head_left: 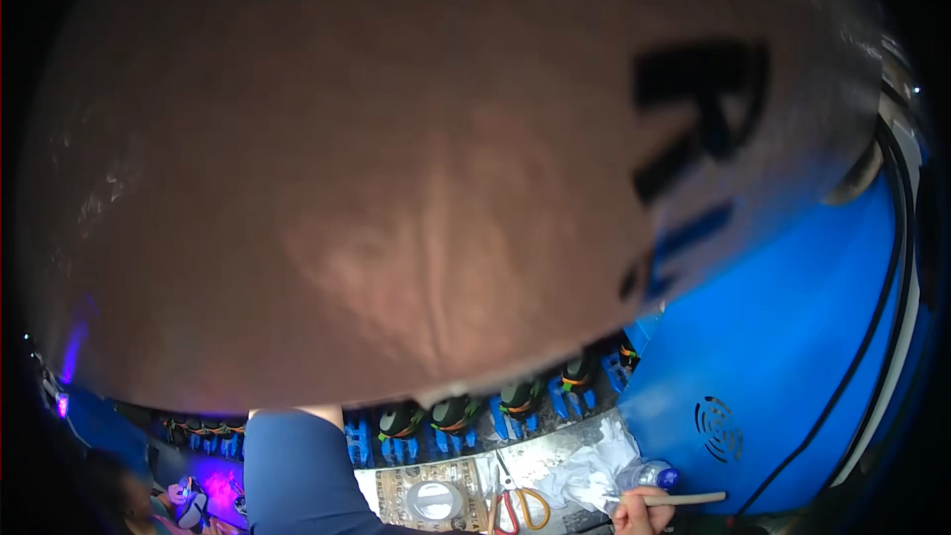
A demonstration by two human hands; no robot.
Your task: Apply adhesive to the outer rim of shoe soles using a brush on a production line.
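A large, blurred brown sheet-like surface (396,188) with black marks fills the upper view, very close. My left arm (302,471), in a dark blue sleeve, reaches forward under its lower edge; some bare wrist shows, but the hand is hidden. At the lower right, my right hand (639,515) is closed around a pale, thin stick (693,498) like a wooden handle, pointing right. Just beyond that hand lies a clear bottle (639,477) with a blue cap. Crumpled white cloth or paper (594,466) is beside it. Scissors (520,503) with red and orange handles lie further left.
Beyond the pale worktop (381,485), a row of blue holders carries dark shoe-like pieces (456,416) with orange trim. A round white-topped container (434,502) sits on patterned brown material. A blue panel (792,357) with black cables stands right. Another person (124,495) is far left, near purple light.
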